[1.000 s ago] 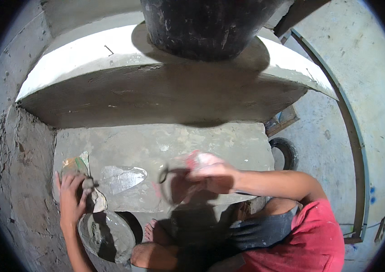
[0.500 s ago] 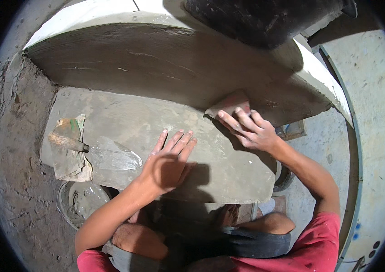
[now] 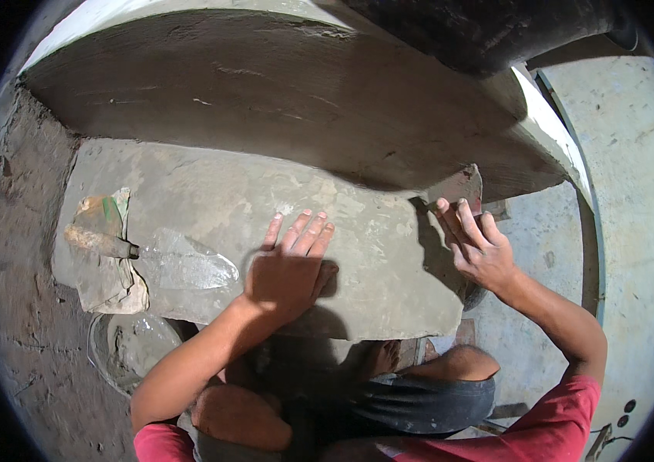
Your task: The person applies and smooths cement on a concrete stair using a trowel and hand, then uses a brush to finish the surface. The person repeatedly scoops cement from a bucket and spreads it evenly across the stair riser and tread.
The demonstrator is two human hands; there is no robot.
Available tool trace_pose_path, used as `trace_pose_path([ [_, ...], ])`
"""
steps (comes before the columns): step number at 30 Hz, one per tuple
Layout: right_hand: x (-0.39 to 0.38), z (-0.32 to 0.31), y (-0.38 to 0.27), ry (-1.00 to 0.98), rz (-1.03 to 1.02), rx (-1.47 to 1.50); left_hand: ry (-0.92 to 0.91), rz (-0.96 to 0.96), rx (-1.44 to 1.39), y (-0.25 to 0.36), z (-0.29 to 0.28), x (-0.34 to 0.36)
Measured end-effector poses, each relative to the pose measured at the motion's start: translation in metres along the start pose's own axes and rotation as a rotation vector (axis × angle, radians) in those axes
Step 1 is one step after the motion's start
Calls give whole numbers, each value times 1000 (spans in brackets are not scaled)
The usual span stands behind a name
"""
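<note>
My left hand (image 3: 290,266) lies palm down on the grey concrete slab (image 3: 181,173), fingers stretched out. My right hand (image 3: 481,246) grips a flat grey piece with red patches (image 3: 459,185) at the slab's back right, against the foot of the rough plastered vertical face (image 3: 281,92). Left of my left hand, a trowel (image 3: 188,260) lies with its wet blade on the slab and its handle over a crumpled, mortar-stained bag (image 3: 123,292). A bowl of grey wet mortar (image 3: 138,346) sits below the slab's front left edge.
A dark bucket (image 3: 481,27) stands on the white-edged ledge (image 3: 550,123) above. A rough wall (image 3: 23,231) rises at the left. A pale surface with a long edge strip (image 3: 635,215) lies at the right. My knees are below the slab's front edge.
My left hand has left the trowel area and now lies flat mid-slab. My right hand has moved up and rightward with the flat piece along the vertical face's foot. The view has shifted.
</note>
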State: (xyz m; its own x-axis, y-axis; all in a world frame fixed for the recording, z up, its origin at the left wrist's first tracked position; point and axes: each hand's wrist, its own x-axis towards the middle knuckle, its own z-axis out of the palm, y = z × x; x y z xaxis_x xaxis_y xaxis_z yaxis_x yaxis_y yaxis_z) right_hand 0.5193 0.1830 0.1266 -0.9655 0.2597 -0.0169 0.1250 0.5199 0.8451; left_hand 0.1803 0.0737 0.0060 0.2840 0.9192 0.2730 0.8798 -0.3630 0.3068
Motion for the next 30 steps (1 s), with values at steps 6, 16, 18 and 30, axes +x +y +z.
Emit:
trace_pose_path([
  [6,101,-1,-33,141,-93,-66,-66,-10,-49,-3,-5,4],
  [16,32,46,-28,-66,-147,-157,-187,43,-38,15,-15,30],
  [18,12,57,-24,-69,-111,-169,-182,113,-125,19,-7,44],
  [30,-71,109,-12,-51,-78,-93,-283,273,-85,56,16,93],
])
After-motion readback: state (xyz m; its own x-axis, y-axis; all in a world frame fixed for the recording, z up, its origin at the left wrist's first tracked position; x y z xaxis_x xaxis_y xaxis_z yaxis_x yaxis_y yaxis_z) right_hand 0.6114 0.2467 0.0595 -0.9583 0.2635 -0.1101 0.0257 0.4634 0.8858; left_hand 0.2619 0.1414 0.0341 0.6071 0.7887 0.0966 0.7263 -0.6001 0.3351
